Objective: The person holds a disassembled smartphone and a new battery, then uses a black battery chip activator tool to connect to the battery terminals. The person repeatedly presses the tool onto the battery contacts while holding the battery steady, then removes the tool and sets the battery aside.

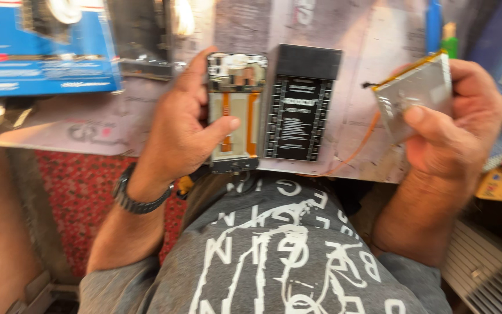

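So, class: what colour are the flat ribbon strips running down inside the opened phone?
Orange, on the opened phone in the left hand; head view shows it best.

head cam | worn on the person's head | faces steeply down | close over table (379, 35) edge and own lap | single view

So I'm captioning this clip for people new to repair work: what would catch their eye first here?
The opened phone with its back off, held upright in the left hand at centre. Next, the silvery flat battery pack gripped in the right hand at the right edge. Between them a black battery lies flat on the worn work mat.
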